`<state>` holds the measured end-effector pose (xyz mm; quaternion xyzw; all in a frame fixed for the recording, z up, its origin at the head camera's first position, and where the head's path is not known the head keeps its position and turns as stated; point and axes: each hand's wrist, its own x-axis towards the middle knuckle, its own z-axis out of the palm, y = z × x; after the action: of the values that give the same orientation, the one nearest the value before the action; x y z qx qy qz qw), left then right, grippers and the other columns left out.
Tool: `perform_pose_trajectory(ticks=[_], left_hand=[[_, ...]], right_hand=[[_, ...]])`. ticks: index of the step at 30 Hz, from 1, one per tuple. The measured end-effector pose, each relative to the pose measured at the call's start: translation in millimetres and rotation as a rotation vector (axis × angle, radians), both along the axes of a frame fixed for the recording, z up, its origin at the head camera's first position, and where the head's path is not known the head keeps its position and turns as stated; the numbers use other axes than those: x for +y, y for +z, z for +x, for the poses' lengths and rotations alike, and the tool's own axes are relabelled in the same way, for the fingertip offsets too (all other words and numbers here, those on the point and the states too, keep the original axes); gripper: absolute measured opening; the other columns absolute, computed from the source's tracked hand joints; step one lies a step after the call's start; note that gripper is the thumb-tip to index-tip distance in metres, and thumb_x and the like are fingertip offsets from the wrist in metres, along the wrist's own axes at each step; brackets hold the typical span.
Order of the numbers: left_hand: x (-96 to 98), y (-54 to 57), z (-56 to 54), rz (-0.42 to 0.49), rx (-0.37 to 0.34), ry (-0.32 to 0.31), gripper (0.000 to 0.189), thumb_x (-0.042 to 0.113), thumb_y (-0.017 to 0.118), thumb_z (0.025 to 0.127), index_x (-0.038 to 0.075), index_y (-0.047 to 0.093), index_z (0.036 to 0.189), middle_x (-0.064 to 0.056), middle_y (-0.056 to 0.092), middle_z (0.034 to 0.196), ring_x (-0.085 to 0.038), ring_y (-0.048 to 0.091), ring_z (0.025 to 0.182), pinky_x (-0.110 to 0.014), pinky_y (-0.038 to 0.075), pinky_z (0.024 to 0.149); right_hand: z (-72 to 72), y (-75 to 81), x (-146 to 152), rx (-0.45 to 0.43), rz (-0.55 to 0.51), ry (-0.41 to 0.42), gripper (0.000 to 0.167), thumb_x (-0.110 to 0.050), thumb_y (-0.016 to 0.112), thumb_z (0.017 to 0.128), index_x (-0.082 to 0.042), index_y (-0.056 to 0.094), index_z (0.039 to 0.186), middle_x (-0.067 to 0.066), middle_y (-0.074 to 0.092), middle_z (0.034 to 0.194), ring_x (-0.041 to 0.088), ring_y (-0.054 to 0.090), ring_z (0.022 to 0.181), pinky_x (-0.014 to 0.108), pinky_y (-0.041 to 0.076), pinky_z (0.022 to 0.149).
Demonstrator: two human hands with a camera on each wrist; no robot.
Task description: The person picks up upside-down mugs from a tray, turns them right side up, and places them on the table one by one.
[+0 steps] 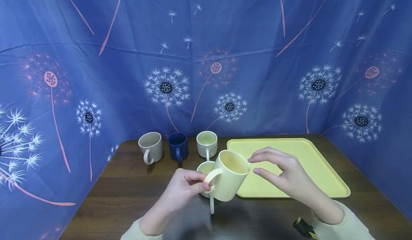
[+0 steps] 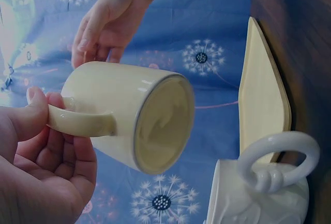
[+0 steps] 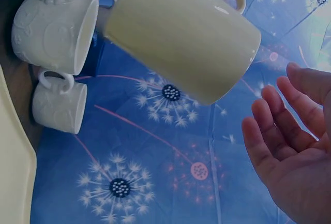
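Note:
A pale yellow mug (image 1: 229, 177) hangs tilted above the table, its mouth leaning up and to the right. My left hand (image 1: 185, 188) pinches its handle (image 2: 77, 122) between thumb and fingers. Just right of the rim, my right hand (image 1: 286, 172) holds its fingers spread and loosely bent, with nothing in them; the right wrist view shows a gap between these fingers (image 3: 276, 115) and the mug. Partly hidden behind the yellow mug is a white embossed mug (image 3: 54, 32), standing on the table with its handle toward me.
A yellow tray (image 1: 322, 168) lies at the right of the brown table (image 1: 109, 197). Along the back stand a grey mug (image 1: 152, 145), a dark blue mug (image 1: 178, 147) and another white embossed mug (image 1: 207, 145). A dark object (image 1: 302, 227) shows by the right sleeve. Blue dandelion-print cloth (image 1: 267, 89) hangs behind.

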<state>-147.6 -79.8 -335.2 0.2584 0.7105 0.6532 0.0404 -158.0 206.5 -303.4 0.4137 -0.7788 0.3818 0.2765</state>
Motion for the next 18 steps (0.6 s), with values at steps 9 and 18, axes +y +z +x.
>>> perform_pose_trajectory(ticks=[9, 18], left_hand=[[-14.3, -8.9, -3.0, 0.077, 0.14, 0.051, 0.018, -0.002, 0.069, 0.08, -0.016, 0.067, 0.092, -0.024, 0.066, 0.083, -0.007, 0.06, 0.074, -0.024, 0.052, 0.066], [-25.9, -16.3, -1.5, 0.1, 0.162, 0.294, 0.014, -0.002, 0.069, 0.079, -0.014, 0.068, 0.088, 0.004, 0.068, 0.079, -0.005, 0.06, 0.074, -0.023, 0.052, 0.067]], right_hand=[[-5.1, -13.5, 5, 0.023, -0.096, -0.011, 0.046, 0.014, 0.075, 0.065, -0.014, 0.07, 0.101, 0.0, 0.069, 0.094, 0.007, 0.062, 0.093, 0.013, 0.046, 0.084], [-4.0, -25.9, 9, -0.12, -0.077, -0.134, 0.035, 0.006, 0.074, 0.074, -0.016, 0.07, 0.1, -0.005, 0.068, 0.095, 0.003, 0.062, 0.091, 0.012, 0.046, 0.082]])
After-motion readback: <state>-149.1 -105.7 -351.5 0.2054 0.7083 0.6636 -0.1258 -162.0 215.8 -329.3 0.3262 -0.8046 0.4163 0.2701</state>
